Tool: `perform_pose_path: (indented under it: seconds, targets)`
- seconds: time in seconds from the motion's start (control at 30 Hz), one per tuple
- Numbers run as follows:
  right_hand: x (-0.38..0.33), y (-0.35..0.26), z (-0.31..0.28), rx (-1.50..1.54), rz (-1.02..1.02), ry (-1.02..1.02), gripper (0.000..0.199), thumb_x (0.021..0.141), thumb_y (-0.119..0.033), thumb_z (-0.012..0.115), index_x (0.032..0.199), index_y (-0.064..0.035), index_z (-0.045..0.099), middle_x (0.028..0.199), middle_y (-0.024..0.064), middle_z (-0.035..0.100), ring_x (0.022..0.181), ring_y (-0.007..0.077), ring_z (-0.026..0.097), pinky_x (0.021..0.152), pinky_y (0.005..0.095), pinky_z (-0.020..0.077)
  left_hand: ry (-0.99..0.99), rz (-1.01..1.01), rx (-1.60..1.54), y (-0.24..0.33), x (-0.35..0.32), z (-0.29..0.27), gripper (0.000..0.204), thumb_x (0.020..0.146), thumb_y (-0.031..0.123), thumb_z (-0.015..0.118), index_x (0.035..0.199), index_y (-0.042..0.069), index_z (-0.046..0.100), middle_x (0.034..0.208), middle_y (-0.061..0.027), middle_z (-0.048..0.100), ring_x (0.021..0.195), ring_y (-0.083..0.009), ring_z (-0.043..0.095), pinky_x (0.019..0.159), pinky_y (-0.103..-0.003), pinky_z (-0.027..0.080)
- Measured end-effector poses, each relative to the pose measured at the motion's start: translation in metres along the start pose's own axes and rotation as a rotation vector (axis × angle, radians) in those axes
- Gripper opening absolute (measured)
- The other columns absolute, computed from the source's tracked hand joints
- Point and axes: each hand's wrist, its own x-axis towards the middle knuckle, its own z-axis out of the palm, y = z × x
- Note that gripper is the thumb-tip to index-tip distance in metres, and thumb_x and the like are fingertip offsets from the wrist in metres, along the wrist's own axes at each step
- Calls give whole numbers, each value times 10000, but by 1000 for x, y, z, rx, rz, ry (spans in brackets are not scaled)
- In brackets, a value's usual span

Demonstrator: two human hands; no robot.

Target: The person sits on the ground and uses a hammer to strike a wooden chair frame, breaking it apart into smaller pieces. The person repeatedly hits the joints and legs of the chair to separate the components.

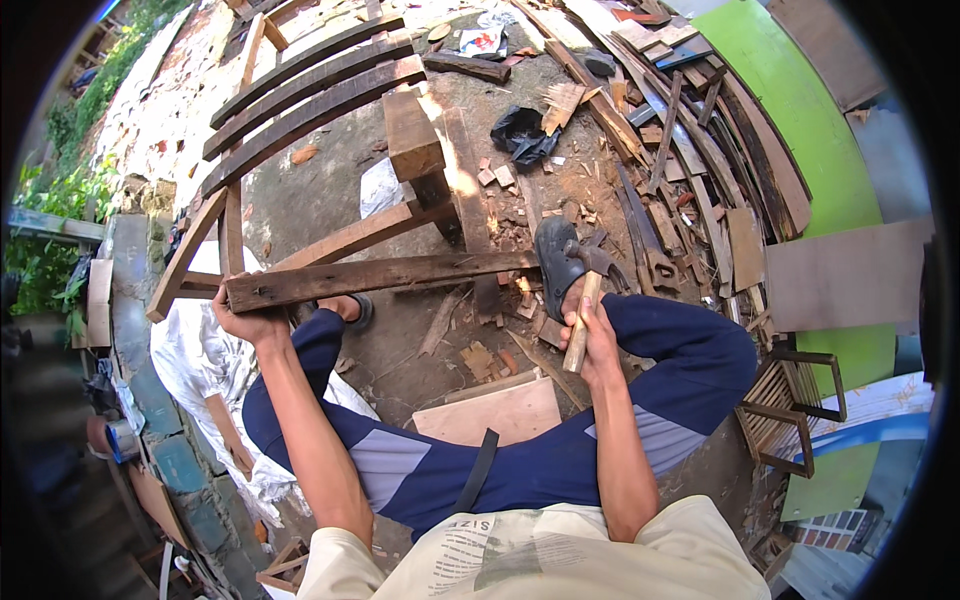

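Note:
My left hand is closed around the near left end of a dark, weathered wooden plank. The plank lies across in front of me, its right end against the dark clog on my right foot. In my right hand is a claw hammer, gripped by its light wooden handle. The hammer's metal head points away from me, beside the clog and apart from the plank. Just past the plank, a wooden beam runs up to an upright block.
A slatted wooden frame stands at the far left. Right of my foot, a handsaw lies among wood scraps, beside a long stack of boards. A pale board rests between my legs, a small slatted rack at the right.

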Motion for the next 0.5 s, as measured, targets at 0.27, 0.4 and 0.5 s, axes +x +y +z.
perform_pose_path:
  seconds: [0.27,0.4,0.5]
  targets:
    - [68,16,28,293,-7,222,311,1026,-447,471,1152,-164,461,716,1,456,506,92,432,410,241,392,130,-43,-30,-11,22,-51,305,880,334,429,865,82,600,799,-95,638,782,-251,642,764,-412,541]
    - [47,72,69,-284,147,-107,326,1019,-389,497,1173,-108,439,677,0,464,458,91,437,361,254,384,131,-10,-33,-12,32,-41,298,874,320,432,847,81,608,793,-90,635,747,-247,640,744,-409,539]
    - [15,83,96,-811,211,-519,472,991,-389,564,1369,-116,487,642,-5,509,485,97,490,385,291,397,185,-7,4,-14,47,-39,301,870,326,432,842,84,609,789,-91,633,750,-249,642,739,-413,537]
